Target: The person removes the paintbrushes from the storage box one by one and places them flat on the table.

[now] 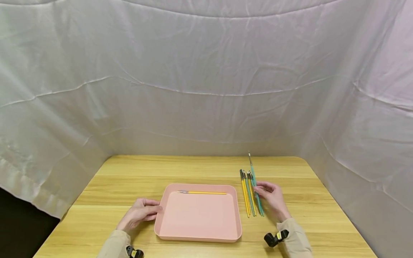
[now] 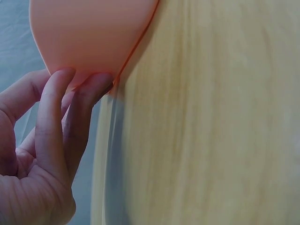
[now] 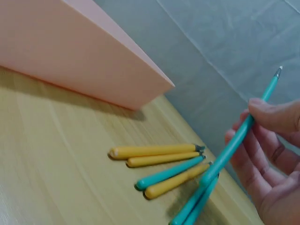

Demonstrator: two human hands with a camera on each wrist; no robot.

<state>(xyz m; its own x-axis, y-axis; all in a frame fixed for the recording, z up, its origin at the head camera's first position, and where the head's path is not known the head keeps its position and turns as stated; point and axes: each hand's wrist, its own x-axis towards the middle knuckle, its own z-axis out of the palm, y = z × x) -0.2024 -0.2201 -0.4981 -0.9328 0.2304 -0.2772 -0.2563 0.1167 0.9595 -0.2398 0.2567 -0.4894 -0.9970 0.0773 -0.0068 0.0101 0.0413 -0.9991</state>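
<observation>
My right hand (image 1: 272, 197) pinches a teal paintbrush (image 3: 228, 152) between thumb and fingers, its bristle end raised and pointing away. Beside and below it lies a row of yellow and teal paintbrushes (image 1: 246, 199) on the table. In the right wrist view, two teal handle ends (image 3: 199, 208) lie close under the held brush. My left hand (image 1: 139, 214) holds the left rim of a shallow pink tray (image 1: 198, 238), fingertips against its outer wall in the left wrist view. One yellow paintbrush (image 1: 206, 192) lies crosswise along the tray's far side.
The wooden table (image 1: 322, 215) reaches back to a grey-white cloth (image 1: 206, 118) that hangs behind it and at both sides. A dark area (image 1: 24, 225) shows past the table's left edge. Each wrist wears a small black camera (image 1: 276, 238).
</observation>
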